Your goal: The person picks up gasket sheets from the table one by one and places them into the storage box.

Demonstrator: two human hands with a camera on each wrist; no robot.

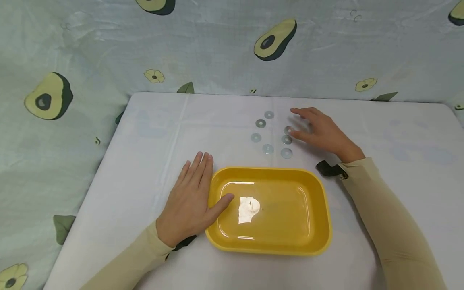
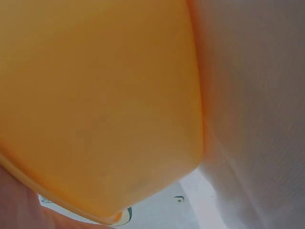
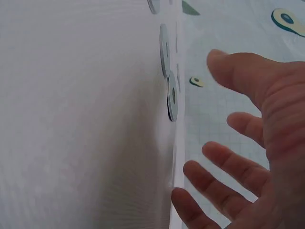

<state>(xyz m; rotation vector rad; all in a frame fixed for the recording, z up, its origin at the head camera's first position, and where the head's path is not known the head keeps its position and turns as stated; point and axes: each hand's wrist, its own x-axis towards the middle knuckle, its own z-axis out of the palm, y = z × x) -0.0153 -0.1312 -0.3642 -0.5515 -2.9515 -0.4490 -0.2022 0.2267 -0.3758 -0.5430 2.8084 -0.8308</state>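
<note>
Several flat metal washers [image 1: 268, 149] lie in a loose ring on the white table, beyond the yellow tray [image 1: 268, 251]. My right hand [image 1: 320, 131] hovers at the ring's right side with fingers spread and holds nothing; its thumb is over the edge of one washer [image 1: 288, 129]. In the right wrist view, a washer [image 3: 173, 97] shows left of the thumb, apart from it. My left hand [image 1: 190, 201] rests at the tray's left side, fingers straight, with the thumb reaching over the rim. The left wrist view is mostly filled by the tray's outer wall [image 2: 109, 105].
The white table [image 1: 152, 133] has its far edge against a pale cloth [image 1: 214, 44] printed with avocados, which also hangs down the left side. A dark strap piece [image 1: 328, 168] sticks out from the right wrist beside the tray's far right corner.
</note>
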